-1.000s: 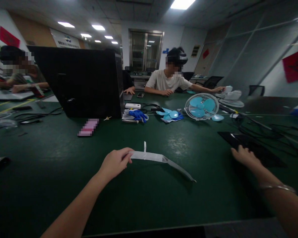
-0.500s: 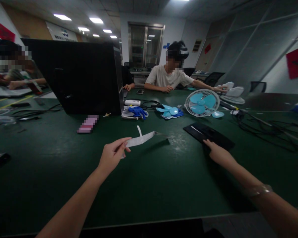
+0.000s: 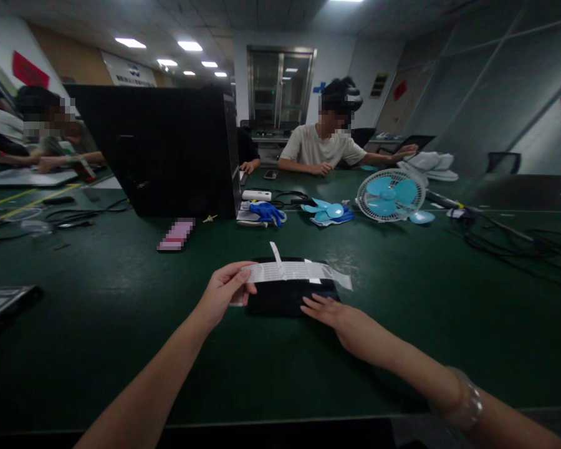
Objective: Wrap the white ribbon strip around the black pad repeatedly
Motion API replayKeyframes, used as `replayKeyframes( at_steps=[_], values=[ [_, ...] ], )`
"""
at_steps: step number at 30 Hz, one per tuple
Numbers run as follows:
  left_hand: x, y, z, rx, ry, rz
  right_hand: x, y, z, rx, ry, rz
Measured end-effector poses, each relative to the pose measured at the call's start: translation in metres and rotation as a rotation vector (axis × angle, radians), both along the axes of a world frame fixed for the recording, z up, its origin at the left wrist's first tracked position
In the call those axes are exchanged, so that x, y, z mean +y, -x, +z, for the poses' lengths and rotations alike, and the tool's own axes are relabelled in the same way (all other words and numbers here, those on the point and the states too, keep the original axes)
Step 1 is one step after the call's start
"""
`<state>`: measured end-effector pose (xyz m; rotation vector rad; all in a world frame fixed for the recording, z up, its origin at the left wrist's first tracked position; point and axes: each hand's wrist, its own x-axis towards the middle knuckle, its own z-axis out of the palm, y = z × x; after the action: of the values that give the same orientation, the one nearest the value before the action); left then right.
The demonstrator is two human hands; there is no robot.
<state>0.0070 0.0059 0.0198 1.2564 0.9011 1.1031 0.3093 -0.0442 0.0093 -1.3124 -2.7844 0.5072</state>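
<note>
Moved since earlier frame: black flat panel [image 3: 285,298], formerly far right on the desk [image 3: 98,324], now centre, directly under the strip. Right hand [image 3: 330,310]: fingers flat and spread, resting on the panel's near right edge, gripping nothing. Left hand [image 3: 224,290]: fingers pinched on the left end of a white strip [image 3: 299,272], held level just above the panel. Farther: pink item [image 3: 176,234], blue gloves [image 3: 267,213], blue fan [image 3: 391,195], black monitor [image 3: 168,153], seated person [image 3: 325,146].
</note>
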Motion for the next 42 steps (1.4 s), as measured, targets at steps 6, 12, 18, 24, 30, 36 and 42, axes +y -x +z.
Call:
replayKeyframes(
  at_steps=[6,12,18,24,30,36,42],
  values=[
    [0.005,-0.005,-0.005,0.255,0.109,-0.133,-0.013,0.013,-0.007,0.041,-0.058,0.08],
    [0.007,0.0,-0.011,0.497,0.159,-0.178,-0.019,0.015,0.004,0.109,-0.172,0.043],
    [0.006,0.0,-0.015,0.498,0.117,-0.267,-0.006,0.036,0.018,0.144,-0.342,-0.076],
    [0.005,0.001,-0.014,0.546,0.153,-0.371,0.015,0.048,0.008,0.05,-0.282,0.019],
    [0.0,0.003,-0.006,0.984,-0.172,-0.11,0.018,0.045,0.006,0.005,-0.352,0.015],
    [0.0,0.004,-0.007,1.025,-0.212,-0.087,0.014,0.043,0.002,-0.033,-0.323,0.028],
    [0.001,0.003,-0.008,1.055,-0.152,-0.155,0.012,0.039,0.007,-0.035,-0.256,0.034]
  ],
)
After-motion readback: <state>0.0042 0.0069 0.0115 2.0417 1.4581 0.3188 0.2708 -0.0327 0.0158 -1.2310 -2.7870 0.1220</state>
